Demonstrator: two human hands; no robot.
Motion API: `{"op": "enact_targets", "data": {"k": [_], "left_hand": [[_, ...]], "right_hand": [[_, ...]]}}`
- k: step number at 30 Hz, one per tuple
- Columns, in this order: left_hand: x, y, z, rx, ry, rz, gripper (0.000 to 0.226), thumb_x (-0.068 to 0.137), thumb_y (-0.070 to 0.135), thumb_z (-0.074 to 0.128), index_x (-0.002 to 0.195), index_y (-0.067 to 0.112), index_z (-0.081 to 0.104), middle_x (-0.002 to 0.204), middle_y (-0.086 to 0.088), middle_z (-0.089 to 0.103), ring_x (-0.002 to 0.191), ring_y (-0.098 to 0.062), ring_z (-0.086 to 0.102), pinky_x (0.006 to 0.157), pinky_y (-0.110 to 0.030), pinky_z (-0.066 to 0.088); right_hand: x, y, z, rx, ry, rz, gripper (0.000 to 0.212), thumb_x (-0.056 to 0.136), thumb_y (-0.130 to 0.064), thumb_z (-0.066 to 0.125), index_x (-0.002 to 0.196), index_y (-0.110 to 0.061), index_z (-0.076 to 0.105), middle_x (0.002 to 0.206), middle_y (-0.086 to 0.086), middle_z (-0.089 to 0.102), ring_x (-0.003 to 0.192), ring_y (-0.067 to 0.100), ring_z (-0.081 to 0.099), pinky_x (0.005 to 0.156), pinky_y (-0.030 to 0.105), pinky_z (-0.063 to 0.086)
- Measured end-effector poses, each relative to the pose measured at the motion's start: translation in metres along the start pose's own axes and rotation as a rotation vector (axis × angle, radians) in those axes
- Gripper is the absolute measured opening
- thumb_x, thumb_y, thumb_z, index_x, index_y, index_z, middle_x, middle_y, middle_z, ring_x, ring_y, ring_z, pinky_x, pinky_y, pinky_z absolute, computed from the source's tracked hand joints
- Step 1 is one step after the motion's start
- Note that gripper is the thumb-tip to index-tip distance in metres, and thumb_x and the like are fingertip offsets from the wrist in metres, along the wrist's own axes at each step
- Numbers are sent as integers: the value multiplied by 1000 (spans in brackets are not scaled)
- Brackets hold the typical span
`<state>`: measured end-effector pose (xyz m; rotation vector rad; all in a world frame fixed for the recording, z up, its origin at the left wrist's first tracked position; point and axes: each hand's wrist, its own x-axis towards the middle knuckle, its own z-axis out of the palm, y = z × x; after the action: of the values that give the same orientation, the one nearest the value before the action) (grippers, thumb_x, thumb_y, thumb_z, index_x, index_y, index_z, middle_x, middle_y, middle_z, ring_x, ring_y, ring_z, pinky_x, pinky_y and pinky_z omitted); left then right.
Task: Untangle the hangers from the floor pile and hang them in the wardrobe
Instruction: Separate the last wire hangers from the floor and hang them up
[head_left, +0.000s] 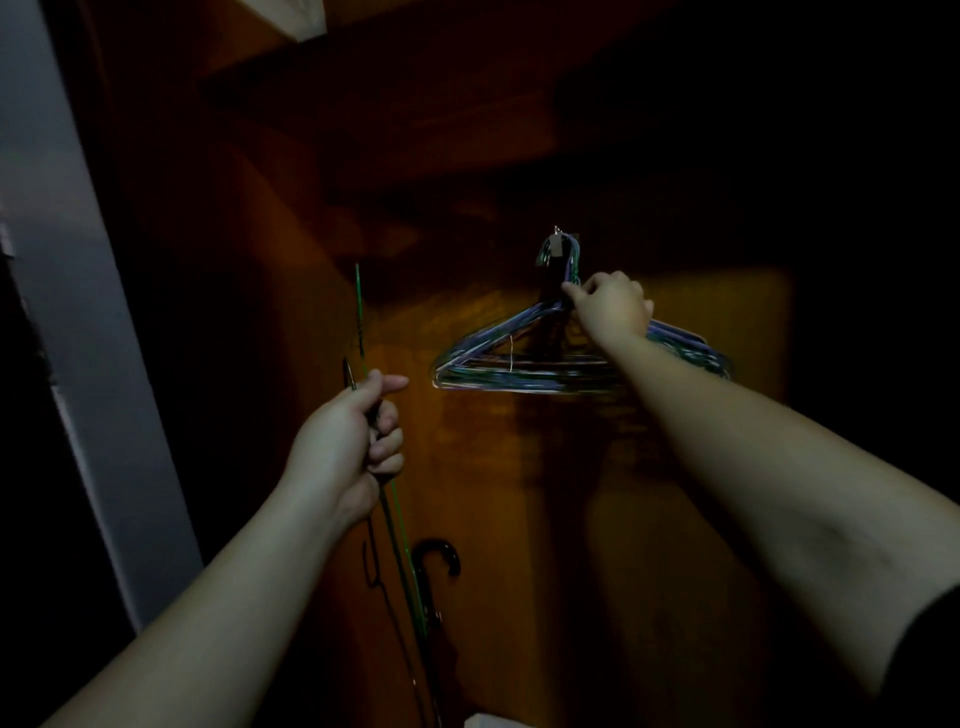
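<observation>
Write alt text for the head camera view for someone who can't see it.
In a dim wooden wardrobe, the right hand holds a bundle of wire hangers hanging from a hook, while the left hand grips more hangers edge-on.

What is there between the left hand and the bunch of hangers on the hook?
In the head view nothing lies between the left hand and the bunch of hangers: only bare wooden wardrobe panel shows in that stretch.
</observation>
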<state>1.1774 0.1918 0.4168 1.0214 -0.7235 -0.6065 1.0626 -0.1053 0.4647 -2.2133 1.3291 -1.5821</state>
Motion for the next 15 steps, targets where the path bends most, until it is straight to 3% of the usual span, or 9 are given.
{"op": "enact_targets", "data": {"k": [6,10,15], "left_hand": [[-10,1,-15,-12,-106,-68,26,103,28,39,101,9,56,53,4,37,34,-5,25,37,-15,17],[-15,-5,-28,-18,-182,-140,26,102,27,39,99,9,56,55,2,36,36,-6,24,38,-18,17],[-16,-14,-36,-81,-269,-197,27,100,27,38,93,8,57,51,3,30,33,-6,21,37,-16,14]], "right_hand": [[-32,-13,-11,148,31,-56,37,98,-46,48,106,-12,61,110,9,57,106,27,54,92,42,41],[-107,-25,-5,270,-332,-116,34,100,-38,48,90,-10,64,81,8,60,75,22,56,65,34,42],[-206,-25,10,430,-624,-37,41,99,-43,48,76,-16,68,71,3,64,66,15,57,64,30,42]]}}
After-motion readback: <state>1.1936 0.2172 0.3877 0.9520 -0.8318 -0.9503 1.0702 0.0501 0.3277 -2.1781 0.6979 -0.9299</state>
